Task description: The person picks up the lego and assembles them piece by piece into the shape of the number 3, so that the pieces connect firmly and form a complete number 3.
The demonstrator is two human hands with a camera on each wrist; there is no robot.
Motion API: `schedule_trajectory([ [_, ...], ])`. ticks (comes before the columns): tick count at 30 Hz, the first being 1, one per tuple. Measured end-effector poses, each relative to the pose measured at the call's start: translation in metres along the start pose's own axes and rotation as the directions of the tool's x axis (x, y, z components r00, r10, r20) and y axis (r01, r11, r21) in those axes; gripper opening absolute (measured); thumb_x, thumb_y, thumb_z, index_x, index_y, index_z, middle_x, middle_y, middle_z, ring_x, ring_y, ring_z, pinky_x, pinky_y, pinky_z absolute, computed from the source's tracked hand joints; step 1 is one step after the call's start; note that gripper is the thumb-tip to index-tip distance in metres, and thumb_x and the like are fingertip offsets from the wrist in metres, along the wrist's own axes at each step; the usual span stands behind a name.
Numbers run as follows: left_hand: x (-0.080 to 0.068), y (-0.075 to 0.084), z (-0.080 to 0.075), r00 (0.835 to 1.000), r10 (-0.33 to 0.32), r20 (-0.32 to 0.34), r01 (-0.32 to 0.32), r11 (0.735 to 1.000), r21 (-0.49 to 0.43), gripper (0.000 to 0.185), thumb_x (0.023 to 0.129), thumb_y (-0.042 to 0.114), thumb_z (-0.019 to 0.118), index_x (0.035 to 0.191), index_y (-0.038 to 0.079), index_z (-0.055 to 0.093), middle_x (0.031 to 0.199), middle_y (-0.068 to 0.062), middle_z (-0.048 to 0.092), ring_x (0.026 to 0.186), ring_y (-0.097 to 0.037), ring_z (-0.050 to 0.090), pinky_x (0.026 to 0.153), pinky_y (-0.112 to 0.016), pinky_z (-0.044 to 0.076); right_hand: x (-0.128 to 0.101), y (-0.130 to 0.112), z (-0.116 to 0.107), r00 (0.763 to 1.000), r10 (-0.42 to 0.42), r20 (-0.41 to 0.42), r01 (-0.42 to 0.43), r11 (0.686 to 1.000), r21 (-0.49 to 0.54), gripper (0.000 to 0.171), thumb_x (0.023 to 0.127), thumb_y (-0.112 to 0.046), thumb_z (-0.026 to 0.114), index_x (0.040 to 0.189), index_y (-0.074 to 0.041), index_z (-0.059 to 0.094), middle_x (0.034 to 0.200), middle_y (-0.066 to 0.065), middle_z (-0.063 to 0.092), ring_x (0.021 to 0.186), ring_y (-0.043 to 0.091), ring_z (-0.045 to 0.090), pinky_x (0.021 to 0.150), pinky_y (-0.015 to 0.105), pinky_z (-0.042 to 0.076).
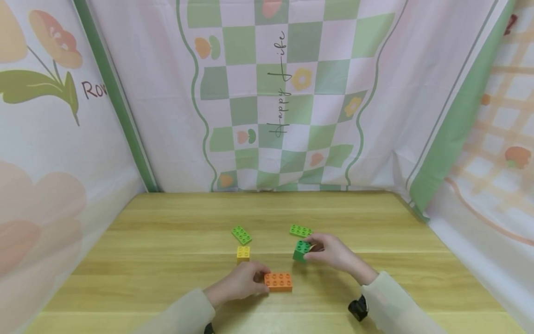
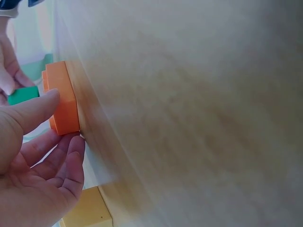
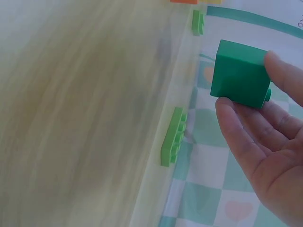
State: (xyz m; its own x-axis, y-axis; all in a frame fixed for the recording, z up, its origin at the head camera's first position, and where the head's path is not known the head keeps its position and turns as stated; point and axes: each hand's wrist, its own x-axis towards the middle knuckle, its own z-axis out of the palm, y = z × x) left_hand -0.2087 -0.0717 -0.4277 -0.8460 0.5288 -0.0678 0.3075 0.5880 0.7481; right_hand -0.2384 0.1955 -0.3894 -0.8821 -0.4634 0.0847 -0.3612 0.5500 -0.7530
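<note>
My left hand (image 1: 263, 280) holds the left end of an orange brick (image 1: 278, 281) that lies flat on the wooden table (image 1: 167, 241). In the left wrist view the thumb and fingers of that hand (image 2: 59, 123) pinch the orange brick (image 2: 61, 99) by its end. My right hand (image 1: 310, 248) grips a dark green brick (image 1: 301, 250), tilted, just right of centre. The right wrist view shows the right hand (image 3: 247, 80) holding the dark green brick (image 3: 241, 73) between thumb and fingers, off the table surface.
A yellow small brick (image 1: 243, 252) sits just behind my left hand. Two light green flat bricks lie further back, one (image 1: 241, 234) left and one (image 1: 301, 230) right. Patterned cloth walls (image 1: 275, 93) close in the table's back and sides.
</note>
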Motion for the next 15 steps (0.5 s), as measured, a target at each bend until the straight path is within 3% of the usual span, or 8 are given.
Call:
schedule_trajectory([
  [15,0.001,-0.001,0.000,1.000,-0.019,0.012,0.019,1.000,-0.022,0.034,0.076,0.012,0.074,0.108,0.007,0.064,0.093,0.005,0.061,0.081,-0.008,0.055,0.071,-0.025,0.047,-0.002,-0.014,0.006,0.997,-0.048,0.058,0.047,0.999,0.023,0.040,0.082,-0.019,0.069,0.113,0.004,0.058,0.095,0.004,0.061,0.084,0.020,0.059,0.070,0.026,0.050],
])
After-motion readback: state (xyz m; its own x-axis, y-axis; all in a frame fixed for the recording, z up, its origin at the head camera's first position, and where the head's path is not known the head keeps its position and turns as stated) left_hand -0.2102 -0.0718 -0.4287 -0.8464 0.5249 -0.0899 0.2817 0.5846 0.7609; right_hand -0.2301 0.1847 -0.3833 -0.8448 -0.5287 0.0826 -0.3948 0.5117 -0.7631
